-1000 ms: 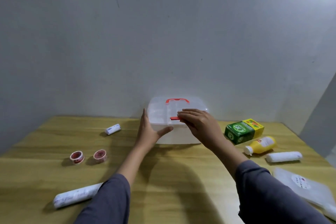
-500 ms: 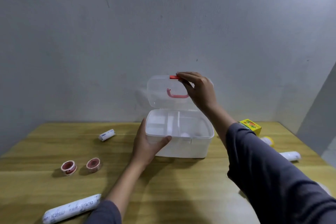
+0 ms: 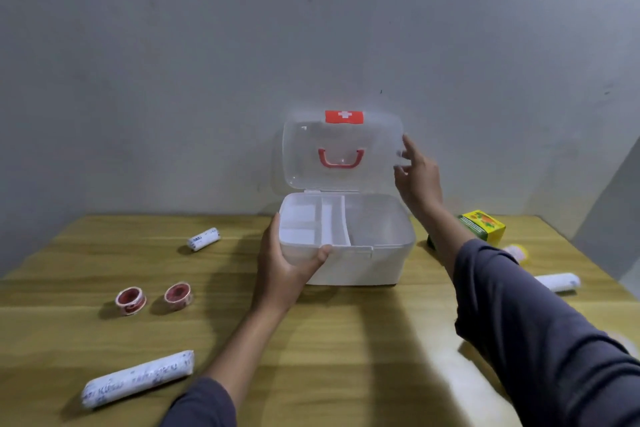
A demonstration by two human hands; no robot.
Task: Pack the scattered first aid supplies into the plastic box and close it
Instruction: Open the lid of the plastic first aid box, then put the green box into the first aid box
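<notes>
We have just swung the lid (image 3: 343,149) of the plastic box (image 3: 360,263) from flat and latched to fully upright, leaning back toward the wall, so the white divided tray (image 3: 311,225) inside is now exposed. Our right hand (image 3: 415,173), which lifted the lid by its red catch (image 3: 344,116), has slid to the lid's right edge, fingers loosely spread and only just touching it. Our left hand (image 3: 282,265) wraps the box's front left corner, thumb on the front wall, bracing it on the table (image 3: 346,340). The box sits at the back middle of the table and looks empty. Nothing is packed yet: two tape rolls (image 3: 154,298), a small bandage roll (image 3: 203,238) and a long wrapped roll (image 3: 138,378) lie to the left; a green and yellow carton (image 3: 483,227), a yellow bottle (image 3: 517,252) and another roll (image 3: 557,281) to the right. We judge opening done, and gathering comes next
</notes>
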